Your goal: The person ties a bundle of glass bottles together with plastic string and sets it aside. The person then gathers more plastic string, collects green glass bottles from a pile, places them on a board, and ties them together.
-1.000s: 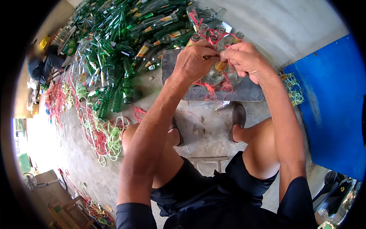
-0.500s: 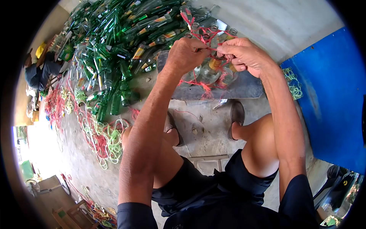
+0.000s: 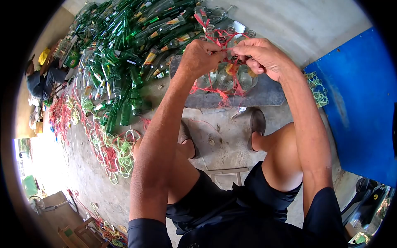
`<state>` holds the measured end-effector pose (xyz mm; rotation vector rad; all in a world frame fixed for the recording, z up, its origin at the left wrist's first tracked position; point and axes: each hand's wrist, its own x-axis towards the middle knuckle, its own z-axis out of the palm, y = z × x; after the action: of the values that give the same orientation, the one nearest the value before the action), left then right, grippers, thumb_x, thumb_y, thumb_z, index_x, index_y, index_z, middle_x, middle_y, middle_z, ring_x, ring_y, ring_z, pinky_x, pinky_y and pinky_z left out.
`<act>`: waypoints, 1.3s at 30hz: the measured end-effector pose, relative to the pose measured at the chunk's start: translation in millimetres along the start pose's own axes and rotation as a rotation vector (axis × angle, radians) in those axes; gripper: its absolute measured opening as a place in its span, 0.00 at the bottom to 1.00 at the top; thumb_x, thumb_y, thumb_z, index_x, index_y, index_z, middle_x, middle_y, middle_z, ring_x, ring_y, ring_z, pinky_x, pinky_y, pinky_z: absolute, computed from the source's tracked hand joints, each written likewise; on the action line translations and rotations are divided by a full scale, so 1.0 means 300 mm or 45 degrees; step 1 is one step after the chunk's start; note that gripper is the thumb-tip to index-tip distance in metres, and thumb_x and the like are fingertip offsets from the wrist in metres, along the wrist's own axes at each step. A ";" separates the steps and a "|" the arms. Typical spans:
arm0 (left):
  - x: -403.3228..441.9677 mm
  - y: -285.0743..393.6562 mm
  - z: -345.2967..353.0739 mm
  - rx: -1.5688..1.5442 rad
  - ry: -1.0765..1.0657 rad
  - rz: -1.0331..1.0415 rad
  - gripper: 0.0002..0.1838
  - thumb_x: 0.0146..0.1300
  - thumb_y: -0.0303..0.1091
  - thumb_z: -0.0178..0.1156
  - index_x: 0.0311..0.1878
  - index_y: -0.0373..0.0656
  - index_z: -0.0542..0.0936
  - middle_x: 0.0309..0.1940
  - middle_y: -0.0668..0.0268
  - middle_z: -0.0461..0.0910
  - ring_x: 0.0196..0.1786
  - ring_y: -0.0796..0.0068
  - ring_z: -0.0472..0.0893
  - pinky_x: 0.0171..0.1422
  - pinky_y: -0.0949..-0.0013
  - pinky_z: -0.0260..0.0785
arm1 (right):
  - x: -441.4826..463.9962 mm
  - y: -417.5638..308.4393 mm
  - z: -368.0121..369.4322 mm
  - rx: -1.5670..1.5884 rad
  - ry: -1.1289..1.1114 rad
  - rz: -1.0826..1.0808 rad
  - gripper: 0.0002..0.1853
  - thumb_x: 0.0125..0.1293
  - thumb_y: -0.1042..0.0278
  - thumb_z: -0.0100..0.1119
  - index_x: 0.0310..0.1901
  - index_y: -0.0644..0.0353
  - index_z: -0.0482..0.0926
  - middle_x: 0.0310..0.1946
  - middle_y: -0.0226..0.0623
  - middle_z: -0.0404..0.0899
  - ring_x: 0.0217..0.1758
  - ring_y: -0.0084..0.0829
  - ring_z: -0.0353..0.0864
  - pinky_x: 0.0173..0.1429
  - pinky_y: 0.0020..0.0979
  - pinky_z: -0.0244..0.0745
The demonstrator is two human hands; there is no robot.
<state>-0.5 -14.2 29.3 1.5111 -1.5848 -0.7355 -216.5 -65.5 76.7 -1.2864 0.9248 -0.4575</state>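
Several clear glass bottles (image 3: 225, 80) stand upright in a bundle on a low dark board (image 3: 256, 98). Red plastic twine (image 3: 223, 96) runs around their bases and between their necks. Above the necks, my left hand (image 3: 202, 58) is closed in a pinch on the twine. My right hand (image 3: 260, 58) faces it a little to the right, thumb and forefinger pinching the same twine. A short stretch of it shows between the fingertips. My hands hide some of the bottle necks.
A large heap of green bottles (image 3: 124, 37) lies on the left. Tangled red and pale green twine (image 3: 120, 153) covers the floor beside it. A blue panel (image 3: 359, 107) leans at the right. Another person (image 3: 45, 76) sits at the far left.
Both hands have shifted very slightly left and up, still pinching the twine. My right-hand fingers have spread a little. The bottles stay on the board.
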 end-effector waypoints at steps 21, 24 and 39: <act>-0.001 0.001 0.008 0.097 0.047 0.055 0.14 0.63 0.40 0.74 0.46 0.42 0.93 0.31 0.60 0.89 0.30 0.75 0.85 0.39 0.66 0.77 | 0.037 0.003 0.031 -0.514 0.323 -0.259 0.13 0.75 0.61 0.63 0.33 0.60 0.81 0.21 0.18 0.66 0.22 0.13 0.58 0.24 0.26 0.50; -0.014 0.011 0.018 0.222 0.108 0.077 0.14 0.63 0.40 0.74 0.47 0.43 0.92 0.31 0.60 0.88 0.31 0.74 0.86 0.40 0.66 0.77 | 0.055 0.011 0.039 -0.725 0.439 -0.400 0.14 0.73 0.61 0.63 0.32 0.62 0.82 0.20 0.19 0.66 0.23 0.16 0.60 0.27 0.29 0.55; 0.012 -0.012 0.046 0.136 0.053 -0.115 0.13 0.57 0.46 0.74 0.42 0.53 0.94 0.34 0.58 0.91 0.40 0.57 0.91 0.50 0.58 0.82 | 0.122 0.038 -0.029 -0.860 0.406 -0.377 0.12 0.76 0.61 0.62 0.41 0.63 0.84 0.29 0.28 0.80 0.25 0.20 0.71 0.28 0.28 0.66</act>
<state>-10.1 -19.9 19.8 1.6743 -1.5539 -0.6741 -204.4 -95.3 53.9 -2.0217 1.2187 -0.6207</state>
